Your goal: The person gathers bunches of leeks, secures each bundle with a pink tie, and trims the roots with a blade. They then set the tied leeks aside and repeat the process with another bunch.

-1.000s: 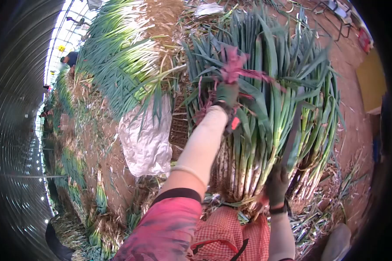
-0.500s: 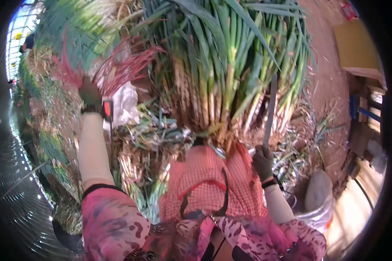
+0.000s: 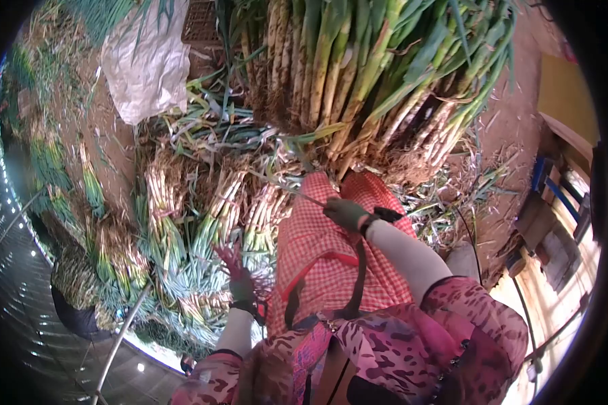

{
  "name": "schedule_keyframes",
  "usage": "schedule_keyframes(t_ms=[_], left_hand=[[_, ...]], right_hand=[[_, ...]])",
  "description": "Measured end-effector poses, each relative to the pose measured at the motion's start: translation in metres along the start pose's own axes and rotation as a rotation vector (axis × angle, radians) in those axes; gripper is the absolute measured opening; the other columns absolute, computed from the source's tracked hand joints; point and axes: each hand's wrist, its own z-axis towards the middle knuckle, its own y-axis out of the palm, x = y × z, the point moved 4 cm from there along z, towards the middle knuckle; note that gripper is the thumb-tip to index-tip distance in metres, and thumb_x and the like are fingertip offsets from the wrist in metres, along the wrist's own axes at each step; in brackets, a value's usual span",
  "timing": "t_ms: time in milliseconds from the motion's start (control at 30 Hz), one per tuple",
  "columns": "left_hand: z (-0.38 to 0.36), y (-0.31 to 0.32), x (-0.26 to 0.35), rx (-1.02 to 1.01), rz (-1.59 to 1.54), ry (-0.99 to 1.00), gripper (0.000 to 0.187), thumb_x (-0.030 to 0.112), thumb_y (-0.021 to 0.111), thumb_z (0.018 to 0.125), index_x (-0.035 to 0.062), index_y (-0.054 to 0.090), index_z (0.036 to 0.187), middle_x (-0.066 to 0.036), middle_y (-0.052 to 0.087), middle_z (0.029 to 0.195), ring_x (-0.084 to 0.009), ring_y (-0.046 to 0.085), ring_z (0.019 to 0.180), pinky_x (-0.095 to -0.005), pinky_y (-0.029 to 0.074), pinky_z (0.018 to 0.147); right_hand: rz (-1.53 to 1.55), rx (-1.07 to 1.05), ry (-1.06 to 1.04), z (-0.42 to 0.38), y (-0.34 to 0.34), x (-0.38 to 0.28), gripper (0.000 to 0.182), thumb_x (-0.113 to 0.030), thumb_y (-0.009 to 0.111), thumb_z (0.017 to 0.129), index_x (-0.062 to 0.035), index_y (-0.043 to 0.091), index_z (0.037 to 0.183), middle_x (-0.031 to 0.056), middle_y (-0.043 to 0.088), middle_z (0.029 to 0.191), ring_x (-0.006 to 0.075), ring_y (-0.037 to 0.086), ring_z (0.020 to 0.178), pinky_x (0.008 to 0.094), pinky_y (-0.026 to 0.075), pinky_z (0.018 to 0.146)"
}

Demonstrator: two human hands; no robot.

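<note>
My right hand [image 3: 346, 214], in a dark glove, is closed around the handle of a long-bladed knife [image 3: 304, 196]. Its blade points left over the red checked apron [image 3: 317, 233] on my lap. Low on the left, beside the apron, my gloved left hand [image 3: 242, 287] is closed on a bunch of thin pink strings [image 3: 228, 258], which stick out above and beside the fingers. A large heap of long green onions [image 3: 344, 74] stands in front of me, roots toward my knees. Left of the apron lie bundles of green onions [image 3: 219, 209].
Trimmed leaves [image 3: 230, 128] litter the ground between the heap and the bundles. A white plastic sack [image 3: 145, 67] and a brown crate [image 3: 201, 23] are at the upper left. To the right are a cardboard box [image 3: 567, 94] and wooden pieces [image 3: 561, 253].
My left hand has come down and back from the upper left with the pink strings. My right hand has moved left over the apron, and the knife has swung from upright to pointing left.
</note>
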Motion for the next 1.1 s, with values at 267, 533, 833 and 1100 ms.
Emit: schedule_keyframes(t_ms=[267, 533, 833, 1100], left_hand=[[-0.011, 0.024, 0.029, -0.074, -0.626, -0.176, 0.033, 0.029, 0.064, 0.086, 0.0, 0.061, 0.102, 0.002, 0.053, 0.068, -0.0068, 0.046, 0.059, -0.0258, 0.039, 0.051], [0.014, 0.027, -0.126, 0.01, -0.786, -0.164, 0.027, 0.03, 0.064, 0.085, 0.0044, 0.064, 0.094, 0.002, 0.055, 0.066, -0.0072, 0.048, 0.056, -0.0272, 0.039, 0.051], [0.042, 0.078, -0.374, 0.069, -0.809, -0.38, 0.021, 0.025, 0.062, 0.088, 0.0047, 0.059, 0.094, 0.004, 0.051, 0.066, -0.0085, 0.041, 0.054, -0.027, 0.034, 0.049], [0.109, 0.127, -0.399, 0.293, -0.269, -0.018, 0.035, 0.037, 0.058, 0.087, 0.0031, 0.063, 0.093, -0.019, 0.064, 0.077, -0.0337, 0.062, 0.072, -0.0453, 0.046, 0.063]], right_hand=[[-0.062, 0.047, 0.123, 0.111, 0.063, 0.094, 0.02, -0.015, 0.045, 0.088, -0.0036, 0.059, 0.097, 0.0192, 0.063, 0.089, 0.0358, 0.062, 0.086, 0.0443, 0.05, 0.071], [-0.431, 0.278, 0.267, 0.069, -0.046, 0.054, 0.025, -0.013, 0.052, 0.091, -0.005, 0.064, 0.111, 0.0187, 0.066, 0.094, 0.031, 0.064, 0.085, 0.0352, 0.049, 0.075], [-1.131, 0.3, 0.482, 0.136, -0.07, 0.072, 0.029, -0.026, 0.049, 0.092, -0.0037, 0.064, 0.103, 0.0204, 0.065, 0.102, 0.0368, 0.061, 0.096, 0.0422, 0.049, 0.079], [0.033, 0.363, 0.55, 0.141, 0.053, -0.006, 0.017, -0.015, 0.054, 0.087, -0.0088, 0.059, 0.102, 0.0065, 0.06, 0.083, 0.0181, 0.061, 0.066, 0.0294, 0.046, 0.046]])
